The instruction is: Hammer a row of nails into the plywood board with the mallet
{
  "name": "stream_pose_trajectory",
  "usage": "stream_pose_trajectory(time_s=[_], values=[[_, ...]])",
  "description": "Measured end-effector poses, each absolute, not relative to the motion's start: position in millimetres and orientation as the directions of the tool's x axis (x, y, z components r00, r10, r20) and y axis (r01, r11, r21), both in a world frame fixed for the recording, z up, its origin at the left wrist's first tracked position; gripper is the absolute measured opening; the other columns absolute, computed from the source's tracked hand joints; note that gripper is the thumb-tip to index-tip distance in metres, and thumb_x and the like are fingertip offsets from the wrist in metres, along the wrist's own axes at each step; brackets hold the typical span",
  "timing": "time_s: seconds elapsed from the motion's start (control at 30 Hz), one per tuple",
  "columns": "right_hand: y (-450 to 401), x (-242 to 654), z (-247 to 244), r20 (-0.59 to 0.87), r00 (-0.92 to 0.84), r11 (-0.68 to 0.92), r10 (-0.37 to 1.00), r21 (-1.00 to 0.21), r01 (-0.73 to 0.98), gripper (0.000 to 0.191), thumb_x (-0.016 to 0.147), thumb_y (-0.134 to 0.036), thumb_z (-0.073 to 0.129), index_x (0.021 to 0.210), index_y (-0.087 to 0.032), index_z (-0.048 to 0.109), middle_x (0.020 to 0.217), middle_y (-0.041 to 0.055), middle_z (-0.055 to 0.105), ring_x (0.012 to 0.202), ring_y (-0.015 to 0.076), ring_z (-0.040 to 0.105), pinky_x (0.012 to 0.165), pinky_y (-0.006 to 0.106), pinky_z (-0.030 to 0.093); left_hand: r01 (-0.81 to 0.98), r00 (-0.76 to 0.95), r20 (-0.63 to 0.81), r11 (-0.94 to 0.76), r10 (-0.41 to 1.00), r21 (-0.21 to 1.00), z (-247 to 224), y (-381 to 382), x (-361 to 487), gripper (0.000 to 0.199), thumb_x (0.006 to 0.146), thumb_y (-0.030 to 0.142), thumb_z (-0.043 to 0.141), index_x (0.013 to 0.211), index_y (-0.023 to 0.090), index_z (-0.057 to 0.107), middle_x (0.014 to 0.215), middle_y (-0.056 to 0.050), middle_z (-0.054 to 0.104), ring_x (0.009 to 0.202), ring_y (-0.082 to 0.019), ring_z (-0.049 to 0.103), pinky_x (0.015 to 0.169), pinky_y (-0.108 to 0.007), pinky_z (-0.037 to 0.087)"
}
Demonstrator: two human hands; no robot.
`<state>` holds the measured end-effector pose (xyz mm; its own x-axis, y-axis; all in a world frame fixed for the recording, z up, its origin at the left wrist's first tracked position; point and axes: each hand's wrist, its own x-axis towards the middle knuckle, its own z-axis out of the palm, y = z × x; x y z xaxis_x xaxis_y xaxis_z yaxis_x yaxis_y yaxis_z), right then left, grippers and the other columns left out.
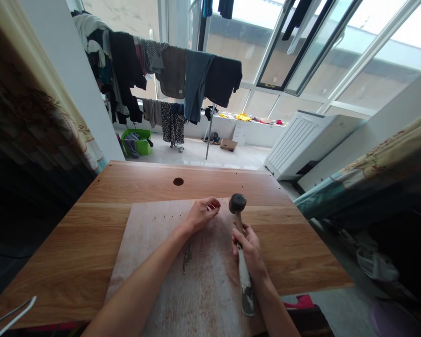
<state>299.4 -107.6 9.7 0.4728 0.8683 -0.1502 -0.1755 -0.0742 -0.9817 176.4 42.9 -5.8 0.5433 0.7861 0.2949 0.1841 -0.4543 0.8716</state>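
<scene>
My right hand (250, 245) is wrapped round the handle of a mallet (237, 203) with a dark head and a worn, pale-stained grip. The head points away from me, above the right part of a pale wooden board (150, 262). At the board's far side my left hand (204, 213) has its fingers curled together in a pinch; whatever is between the fingertips is too small to make out. Several loose nails (187, 256) lie in a bunch below my left wrist, with one thin nail (201, 244) beside them. Small dark points (164, 216) run in a row left of that hand.
The board rests on a brown wooden table (298, 248) with a round hole (178, 181) near its far edge. Beyond stand a laundry rack with hanging clothes (196, 79), a green basket (145, 147) and a white cabinet (291, 140). Curtains (379, 164) flank both sides.
</scene>
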Motion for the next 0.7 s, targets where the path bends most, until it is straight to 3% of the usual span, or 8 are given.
stream_pose_trajectory(time_s=[0.4, 0.7], values=[[-117.5, 294.2, 14.1, -0.14, 0.447, -0.067, 0.883, -0.982, -0.175, 0.05, 0.081, -0.054, 0.076, 0.111, -0.019, 0.058, 0.067, -0.0075, 0.057, 0.039, 0.0053, 0.045, 0.038, 0.018, 0.034, 0.183, 0.546, 0.342, -0.507, 0.765, 0.842, -5.5, 36.2, 172.6, 0.01, 0.087, 0.015, 0.063, 0.088, 0.019, 0.072, 0.082, 0.001, 0.075, 0.071, -0.012, 0.067, 0.071, -0.022, 0.052], [-118.4, 295.1, 14.6, -0.183, 0.464, -0.104, 0.866, -0.976, -0.192, 0.056, 0.078, -0.055, 0.077, 0.116, -0.018, 0.059, 0.066, -0.0071, 0.058, 0.037, 0.0061, 0.046, 0.037, 0.019, 0.032, 0.205, 0.557, 0.368, -0.552, 0.745, 0.808, -3.8, 33.3, 172.7, 0.015, 0.085, 0.01, 0.062, 0.09, 0.021, 0.072, 0.088, 0.0, 0.075, 0.072, -0.012, 0.066, 0.072, -0.023, 0.051]])
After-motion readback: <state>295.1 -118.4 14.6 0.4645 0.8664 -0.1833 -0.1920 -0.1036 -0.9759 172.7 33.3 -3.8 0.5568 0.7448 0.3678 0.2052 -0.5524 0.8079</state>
